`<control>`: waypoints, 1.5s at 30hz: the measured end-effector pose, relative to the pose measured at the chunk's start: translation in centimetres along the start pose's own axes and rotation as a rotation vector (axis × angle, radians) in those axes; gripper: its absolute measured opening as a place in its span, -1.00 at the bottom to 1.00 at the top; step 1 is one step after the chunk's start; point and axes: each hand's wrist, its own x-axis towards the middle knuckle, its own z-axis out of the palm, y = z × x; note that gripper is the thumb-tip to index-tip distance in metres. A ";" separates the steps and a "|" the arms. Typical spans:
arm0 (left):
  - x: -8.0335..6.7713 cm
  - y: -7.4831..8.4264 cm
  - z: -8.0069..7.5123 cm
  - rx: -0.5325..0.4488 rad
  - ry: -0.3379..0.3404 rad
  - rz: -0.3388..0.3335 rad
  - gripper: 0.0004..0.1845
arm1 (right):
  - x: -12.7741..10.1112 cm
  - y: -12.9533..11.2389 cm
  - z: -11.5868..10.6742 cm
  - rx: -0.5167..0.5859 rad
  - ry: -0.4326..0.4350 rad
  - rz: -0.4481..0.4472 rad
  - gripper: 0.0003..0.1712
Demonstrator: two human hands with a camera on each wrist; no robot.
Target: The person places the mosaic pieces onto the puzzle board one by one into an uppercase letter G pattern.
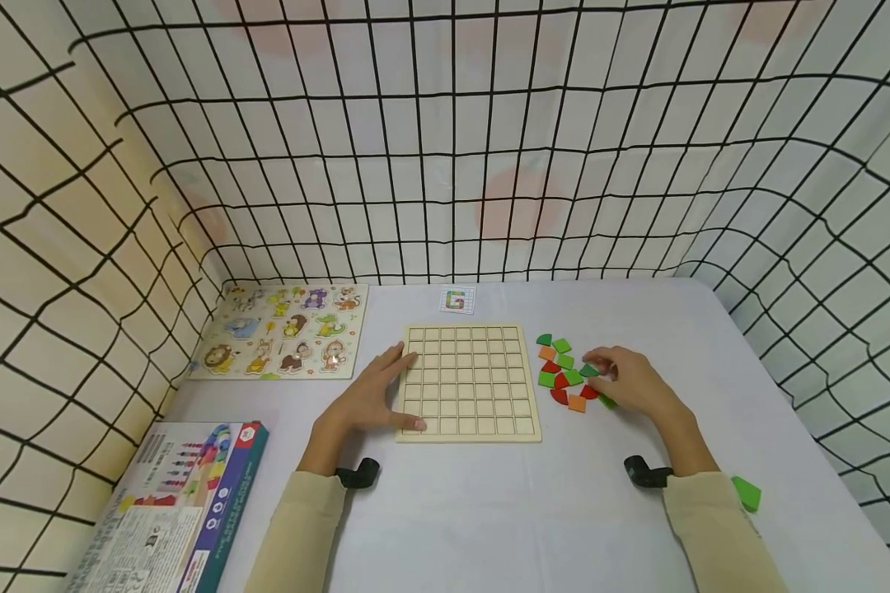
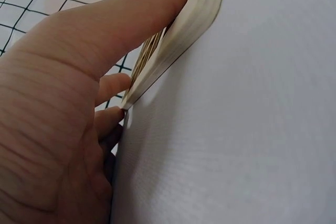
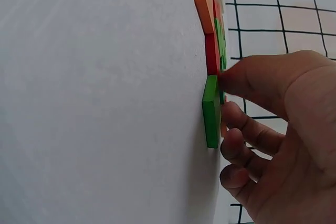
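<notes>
A square wooden grid board (image 1: pixel 469 438) lies on the table, its shallow cells bare. My left hand (image 1: pixel 371 391) rests on its left edge with fingers spread, the thumb over the near left corner; the left wrist view shows this thumb (image 2: pixel 126 22) along the board's rim (image 2: pixel 181 40). Right of the board, my right hand (image 1: pixel 634 383) pinches a dark green tile (image 1: pixel 588 371) between thumb and index finger, at the edge of a loose group of red, orange and green tiles. In the right wrist view, a light green tile (image 3: pixel 211 111) lies under the curled fingers, beside a red tile (image 3: pixel 212 53).
Behind the board lies a small pattern card (image 1: pixel 457 300) with a coloured G. An animal puzzle board (image 1: pixel 289 333) sits at the back left, a printed box (image 1: pixel 178 502) at the front left. One green tile (image 1: pixel 747 493) lies by my right sleeve. Black netting surrounds the table.
</notes>
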 end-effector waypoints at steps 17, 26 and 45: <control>0.1 -0.3 -0.1 -0.012 0.023 -0.006 0.33 | 0.5 -1.0 0.5 0.034 0.104 0.011 -0.61; 0.5 -0.4 0.2 0.011 0.024 0.008 0.34 | 2.2 -4.2 2.1 0.101 0.115 -0.017 -0.57; 0.6 -0.5 0.1 0.052 0.014 0.009 0.35 | 6.8 -11.6 6.7 0.209 0.075 -0.093 -0.64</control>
